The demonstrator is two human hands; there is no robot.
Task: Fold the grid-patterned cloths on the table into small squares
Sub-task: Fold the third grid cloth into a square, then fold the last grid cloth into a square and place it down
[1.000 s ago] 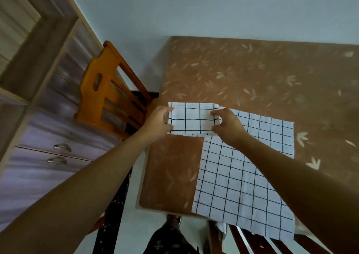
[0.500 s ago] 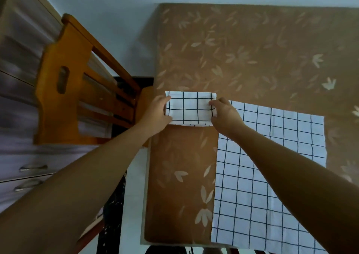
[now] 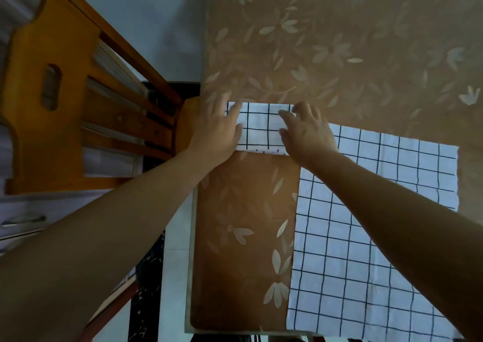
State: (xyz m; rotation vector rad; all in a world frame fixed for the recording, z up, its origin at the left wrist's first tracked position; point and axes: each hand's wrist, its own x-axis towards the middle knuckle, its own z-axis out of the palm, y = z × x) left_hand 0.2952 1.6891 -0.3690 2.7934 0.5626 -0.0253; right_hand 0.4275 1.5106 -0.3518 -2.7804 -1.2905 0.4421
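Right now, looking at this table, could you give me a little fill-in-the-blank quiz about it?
1. ____ checked cloths lie on the table.
2. The left hand and the right hand both rest on the small cloth, which is already ____.
3. The big cloth lies spread flat to the ____ of the small one.
4. The wooden chair stands to the ____ of the table.
Missing words: two; folded; right; left.

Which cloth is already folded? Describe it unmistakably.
Find the brown leaf-patterned table, then its left edge next to the orange wooden chair. The folded cloth lies there under the left hand and right hand, a small compact rectangle, unlike the large grid cloth spread flat to its right.
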